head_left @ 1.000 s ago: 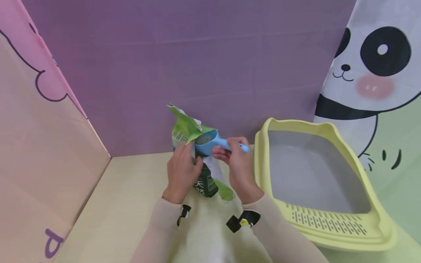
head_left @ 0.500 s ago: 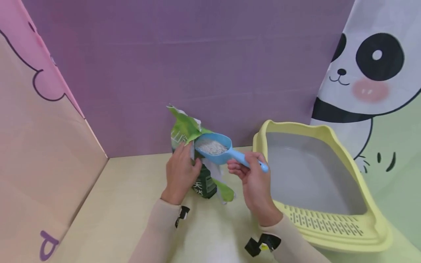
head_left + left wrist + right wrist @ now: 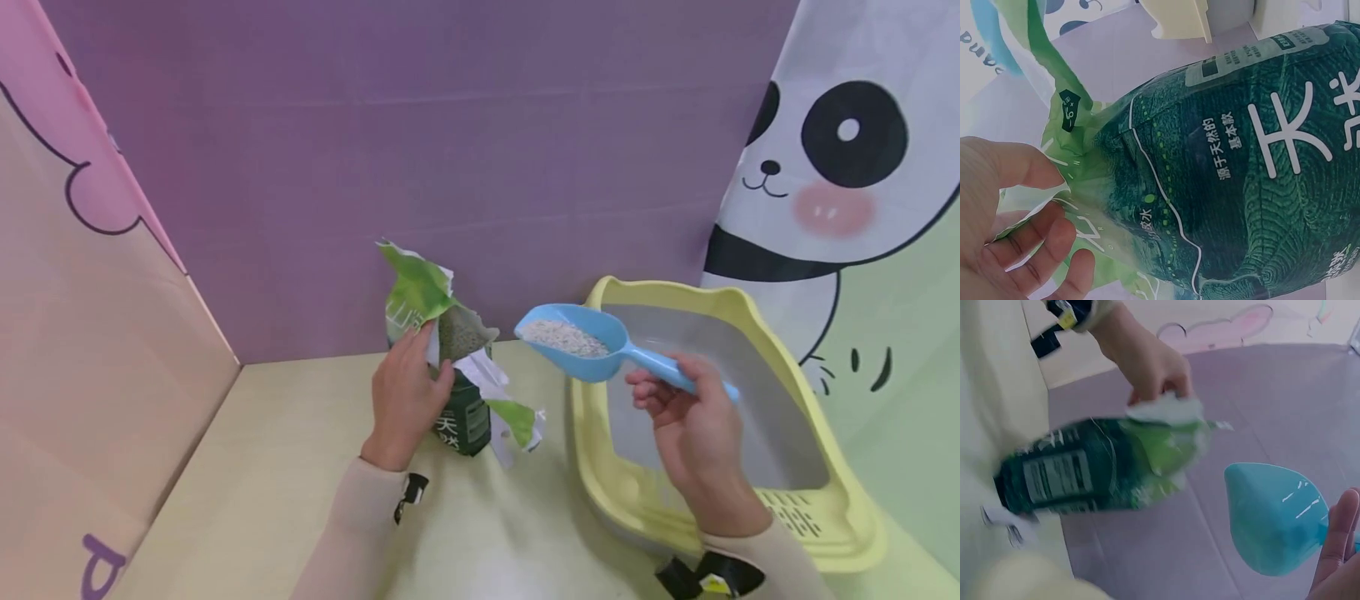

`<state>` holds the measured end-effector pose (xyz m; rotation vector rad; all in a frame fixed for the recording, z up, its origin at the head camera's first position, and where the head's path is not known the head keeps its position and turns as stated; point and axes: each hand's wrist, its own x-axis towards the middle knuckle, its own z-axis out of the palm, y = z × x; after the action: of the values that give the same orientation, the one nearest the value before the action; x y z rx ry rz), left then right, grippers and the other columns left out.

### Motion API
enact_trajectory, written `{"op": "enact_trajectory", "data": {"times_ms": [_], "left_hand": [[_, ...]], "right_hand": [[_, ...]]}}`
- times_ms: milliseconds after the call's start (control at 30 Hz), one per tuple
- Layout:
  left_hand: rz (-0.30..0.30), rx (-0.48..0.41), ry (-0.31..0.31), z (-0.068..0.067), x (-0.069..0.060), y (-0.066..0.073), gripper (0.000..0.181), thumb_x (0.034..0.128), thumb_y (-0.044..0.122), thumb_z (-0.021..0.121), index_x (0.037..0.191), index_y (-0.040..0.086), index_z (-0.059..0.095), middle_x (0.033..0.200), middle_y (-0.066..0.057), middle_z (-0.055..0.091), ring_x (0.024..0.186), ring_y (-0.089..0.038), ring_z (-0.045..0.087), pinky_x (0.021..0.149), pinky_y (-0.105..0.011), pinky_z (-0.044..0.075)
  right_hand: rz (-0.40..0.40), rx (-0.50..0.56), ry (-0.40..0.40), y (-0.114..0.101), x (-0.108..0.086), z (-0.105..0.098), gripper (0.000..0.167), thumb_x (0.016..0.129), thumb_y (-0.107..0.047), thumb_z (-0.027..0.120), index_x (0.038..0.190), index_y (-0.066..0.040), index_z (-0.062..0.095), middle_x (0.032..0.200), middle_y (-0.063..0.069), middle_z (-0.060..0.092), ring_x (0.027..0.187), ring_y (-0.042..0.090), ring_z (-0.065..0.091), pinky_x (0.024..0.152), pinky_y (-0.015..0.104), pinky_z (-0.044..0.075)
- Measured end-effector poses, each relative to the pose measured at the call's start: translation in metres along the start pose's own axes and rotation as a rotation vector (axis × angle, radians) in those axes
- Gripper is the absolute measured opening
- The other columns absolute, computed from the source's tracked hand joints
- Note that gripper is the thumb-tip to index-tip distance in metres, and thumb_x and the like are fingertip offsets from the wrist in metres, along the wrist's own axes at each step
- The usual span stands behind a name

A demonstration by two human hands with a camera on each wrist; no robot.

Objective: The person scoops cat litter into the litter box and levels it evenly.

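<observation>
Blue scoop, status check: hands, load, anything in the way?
Left hand pinching green bag near its torn top. Right hand gripping blue scoop, pale granules inside. Nothing seen between scoop and yellow tray.

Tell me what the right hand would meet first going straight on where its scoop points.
Probably the torn bag, ahead of the scoop; depth between them is hard to judge.

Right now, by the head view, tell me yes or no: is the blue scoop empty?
No, the blue scoop in the right hand visibly holds a heap of pale granules.
</observation>
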<state>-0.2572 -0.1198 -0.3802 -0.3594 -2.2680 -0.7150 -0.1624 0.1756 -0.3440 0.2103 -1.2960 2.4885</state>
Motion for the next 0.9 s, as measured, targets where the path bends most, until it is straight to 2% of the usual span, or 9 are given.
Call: {"op": "enact_trajectory", "data": {"times_ms": [200, 367, 500, 600, 700, 800, 900], "left_hand": [[0.014, -0.009, 0.022, 0.001, 0.000, 0.001, 0.055, 0.0843, 0.012, 0.077, 0.136, 0.002, 0.062, 0.119, -0.017, 0.072, 0.101, -0.033, 0.070, 0.073, -0.046, 0.058], [0.017, -0.013, 0.027, 0.001, -0.001, 0.001, 0.053, 0.0854, 0.012, 0.076, 0.136, 0.002, 0.062, 0.117, -0.016, 0.072, 0.096, -0.032, 0.069, 0.070, -0.046, 0.058], [0.005, -0.019, 0.020, 0.001, -0.001, -0.001, 0.053, 0.0865, 0.012, 0.075, 0.136, 0.002, 0.062, 0.120, -0.016, 0.071, 0.098, -0.033, 0.070, 0.071, -0.046, 0.058], [0.005, -0.024, 0.022, 0.001, -0.001, -0.003, 0.053, 0.0870, 0.013, 0.075, 0.137, 0.001, 0.062, 0.121, -0.017, 0.071, 0.098, -0.033, 0.070, 0.072, -0.046, 0.058], [0.008, -0.033, 0.024, 0.002, 0.000, -0.003, 0.053, 0.0871, 0.013, 0.074, 0.137, 0.000, 0.061, 0.120, -0.017, 0.071, 0.092, -0.031, 0.069, 0.069, -0.044, 0.057], [0.006, -0.045, 0.016, 0.002, 0.000, -0.003, 0.054, 0.0872, 0.013, 0.074, 0.138, 0.001, 0.061, 0.118, -0.017, 0.071, 0.088, -0.030, 0.068, 0.065, -0.043, 0.056], [0.009, -0.045, 0.013, 0.002, 0.001, -0.002, 0.053, 0.0882, 0.014, 0.073, 0.138, 0.001, 0.060, 0.119, -0.017, 0.071, 0.089, -0.030, 0.069, 0.065, -0.043, 0.056]], "right_hand": [[-0.028, 0.090, 0.093, -0.030, 0.028, -0.038, 0.024, 0.107, -0.022, 0.048, 0.098, -0.002, 0.059, 0.082, 0.014, 0.076, 0.068, 0.018, 0.072, 0.064, 0.025, 0.060], [0.062, 0.148, 0.218, -0.050, 0.060, -0.062, 0.027, 0.106, -0.026, 0.050, 0.103, 0.000, 0.060, 0.078, 0.017, 0.075, 0.065, 0.021, 0.073, 0.062, 0.028, 0.061], [0.126, 0.087, 0.327, -0.060, 0.092, -0.075, 0.032, 0.107, -0.032, 0.049, 0.103, -0.003, 0.062, 0.076, 0.013, 0.075, 0.065, 0.019, 0.074, 0.063, 0.027, 0.061], [0.136, 0.053, 0.383, -0.061, 0.115, -0.087, 0.033, 0.106, -0.034, 0.049, 0.099, -0.004, 0.062, 0.073, 0.011, 0.075, 0.063, 0.018, 0.073, 0.061, 0.026, 0.061], [0.146, 0.069, 0.424, -0.055, 0.131, -0.103, 0.035, 0.106, -0.033, 0.048, 0.094, -0.003, 0.061, 0.069, 0.011, 0.074, 0.059, 0.019, 0.071, 0.058, 0.027, 0.060], [0.199, 0.099, 0.483, -0.046, 0.139, -0.122, 0.037, 0.107, -0.034, 0.046, 0.092, -0.004, 0.061, 0.066, 0.012, 0.072, 0.055, 0.019, 0.069, 0.054, 0.028, 0.058], [0.263, 0.113, 0.509, -0.039, 0.142, -0.137, 0.036, 0.107, -0.035, 0.044, 0.094, -0.005, 0.059, 0.066, 0.012, 0.071, 0.056, 0.018, 0.067, 0.055, 0.027, 0.057]]}}
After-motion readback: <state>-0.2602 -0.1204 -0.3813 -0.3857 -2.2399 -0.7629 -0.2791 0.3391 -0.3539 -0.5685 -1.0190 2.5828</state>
